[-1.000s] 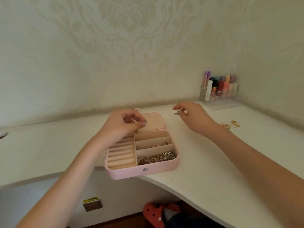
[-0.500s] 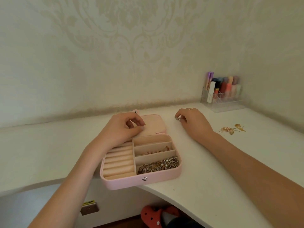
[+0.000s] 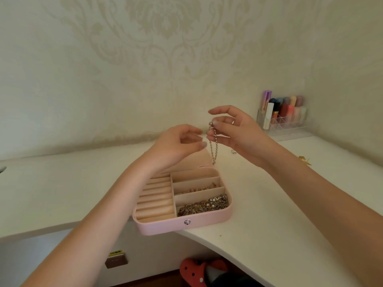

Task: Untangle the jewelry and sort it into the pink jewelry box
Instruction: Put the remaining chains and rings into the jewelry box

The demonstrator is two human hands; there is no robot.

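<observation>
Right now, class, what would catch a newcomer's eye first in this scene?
A silver chain dangles from the right hand, raised above the open pink jewelry box at the desk's front edge. The left hand hovers beside the chain. A heap of tangled jewelry fills the box's nearest compartment.

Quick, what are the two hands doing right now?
Left hand: open, fingers loosely curled, holding nothing.
Right hand: pinching a chain that dangles above the box.

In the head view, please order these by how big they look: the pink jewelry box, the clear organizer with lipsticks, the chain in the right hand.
1. Pink jewelry box, clearly largest.
2. Clear organizer; it stands farther away, so it may only look smaller.
3. Chain, thin, hanging from the right hand.
</observation>
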